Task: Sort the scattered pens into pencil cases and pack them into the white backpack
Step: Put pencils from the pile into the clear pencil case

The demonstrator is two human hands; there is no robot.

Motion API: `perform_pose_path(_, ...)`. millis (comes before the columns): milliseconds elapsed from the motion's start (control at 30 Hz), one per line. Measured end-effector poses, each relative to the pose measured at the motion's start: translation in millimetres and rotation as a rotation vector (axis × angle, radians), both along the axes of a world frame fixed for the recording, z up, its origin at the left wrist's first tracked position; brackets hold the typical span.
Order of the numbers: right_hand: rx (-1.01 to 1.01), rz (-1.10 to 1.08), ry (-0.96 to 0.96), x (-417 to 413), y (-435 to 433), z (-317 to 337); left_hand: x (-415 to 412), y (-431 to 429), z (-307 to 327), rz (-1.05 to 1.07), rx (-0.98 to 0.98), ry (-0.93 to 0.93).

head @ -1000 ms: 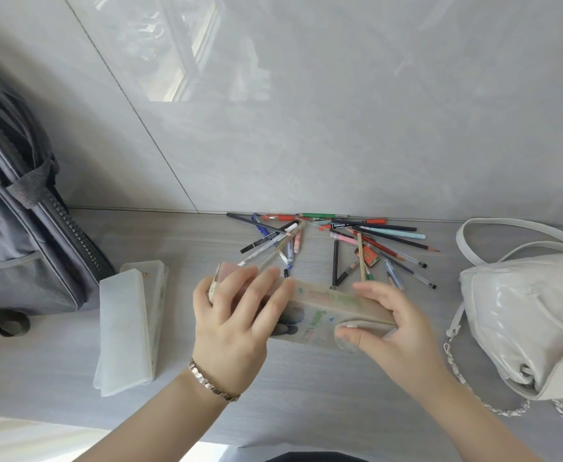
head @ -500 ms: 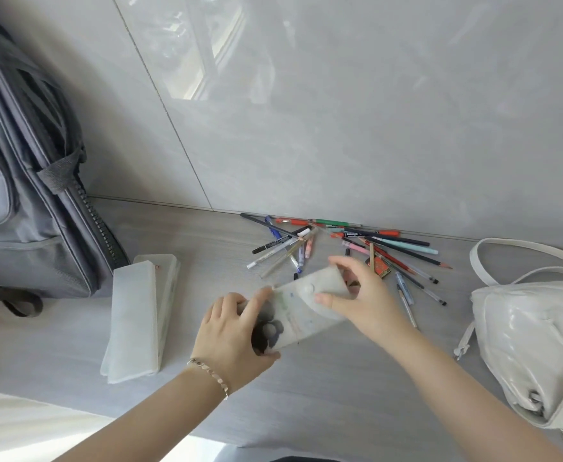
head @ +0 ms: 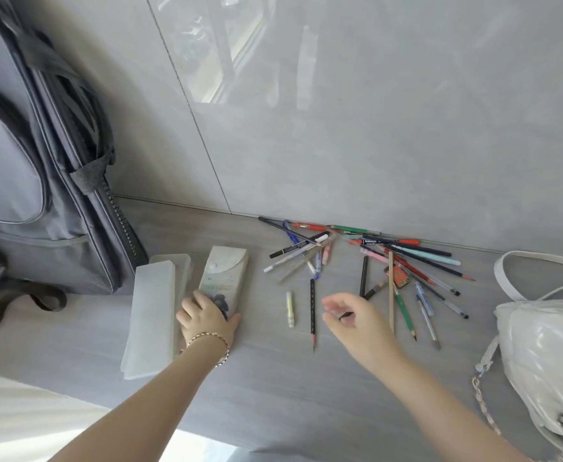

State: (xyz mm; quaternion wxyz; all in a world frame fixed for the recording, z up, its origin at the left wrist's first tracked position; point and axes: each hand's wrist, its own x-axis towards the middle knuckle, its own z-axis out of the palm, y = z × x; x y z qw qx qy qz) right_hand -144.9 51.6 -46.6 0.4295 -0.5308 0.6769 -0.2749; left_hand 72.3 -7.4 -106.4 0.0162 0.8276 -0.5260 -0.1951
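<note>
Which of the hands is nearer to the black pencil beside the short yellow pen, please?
The right. The right hand hovers just right of the black pencil, not touching it; the left hand is farther off to its left, holding the pencil case.

On the table [head: 273, 378], a large backpack [head: 40, 211] stands at the far left against the wall [head: 373, 128]. Just right of it lie two pencil cases side by side, touching: the flat pencil case [head: 150, 315] on the left and the flap pencil case [head: 225, 275] on the right. The left hand [head: 206, 318] grips the near end of the flap pencil case. Right of the cases, the pens [head: 406, 255] lie scattered, the farthest against the wall. A lone pencil [head: 312, 315] lies nearer, left of the right hand [head: 350, 318]. The small backpack [head: 546, 361] sits at the right edge.
</note>
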Motion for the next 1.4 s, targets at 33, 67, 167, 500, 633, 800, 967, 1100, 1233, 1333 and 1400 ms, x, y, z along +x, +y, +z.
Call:
perform_pose_path(33,0.014,0.026,0.015,0.0,1.3,1.1,4.9,-0.4,1.6,-0.067,-0.051,-0.018)
perform_pose_path(67,0.027,0.049,0.030,-0.7,2.7,1.5,11.1,-1.4,5.5,-0.123,-0.108,-0.045)
perform_pose_path(167,0.045,0.076,0.060,-5.0,5.8,-1.2,35.9,-8.6,22.3,-0.106,-0.276,-0.163)
perform_pose_path(500,0.083,0.090,0.001,10.4,8.8,2.7,43.8,-15.2,68.6,0.054,-0.126,0.081)
perform_pose_path(633,0.120,-0.138,-0.395,20.7,-0.2,26.2,-22.0,10.5,109.2,-0.166,-0.109,0.635)
perform_pose_path(800,0.153,-0.324,-0.551,18.8,-6.4,39.6,-82.4,45.7,113.9,-0.508,0.044,0.681)
perform_pose_path(967,0.105,-0.428,-0.569,7.6,1.6,30.4,-89.0,46.5,95.1,-0.545,0.058,0.785)
perform_pose_path(1100,0.038,-0.507,-0.599,0.4,7.5,12.1,-84.1,44.8,87.2,-0.522,0.113,0.985)
perform_pose_path(1233,0.199,-0.528,-0.763,-14.6,1.1,-13.9,-73.2,32.0,89.8,-0.169,0.212,1.288)
perform_pose_path(1333,0.267,-0.531,-0.607,-25.8,-18.6,-25.5,-64.0,14.1,90.3,0.050,0.292,1.290)
perform_pose_path(1400,0.212,-0.524,-0.287,-34.0,-35.1,-32.0,-58.9,4.9,87.7,0.077,0.280,1.187)
